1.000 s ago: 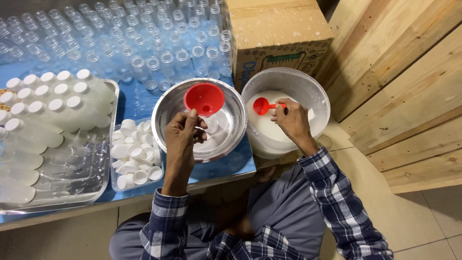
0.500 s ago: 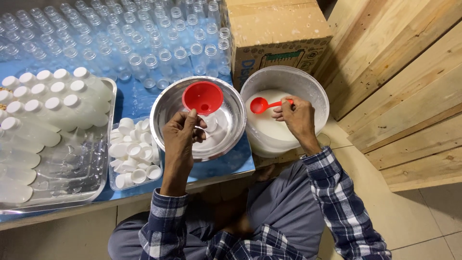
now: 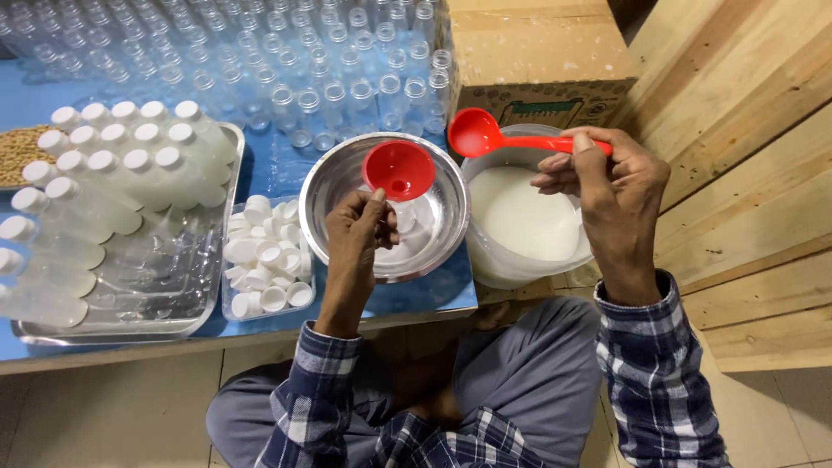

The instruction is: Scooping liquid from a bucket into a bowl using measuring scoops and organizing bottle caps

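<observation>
My left hand (image 3: 360, 234) holds a small clear bottle with a red funnel (image 3: 399, 169) set in its mouth, over a shiny steel bowl (image 3: 334, 186). Most of the bottle is hidden by my fingers and the funnel. My right hand (image 3: 611, 186) grips the handle of a red ladle (image 3: 475, 133), raised level above a white bucket of milky white liquid (image 3: 524, 221). The ladle's cup sits between the funnel and the bucket's far rim.
A steel tray (image 3: 130, 321) at the left carries capped filled bottles (image 3: 113, 165) lying down. A clear tub of white caps (image 3: 264, 260) sits beside the bowl. Several empty clear bottles (image 3: 286, 61) stand on the blue table. A cardboard box (image 3: 537, 56) and wooden planks (image 3: 745, 173) are at the right.
My right hand has lifted the red ladle out of the white bucket and up toward the funnel. My left hand stays over the steel bowl with the funnel.
</observation>
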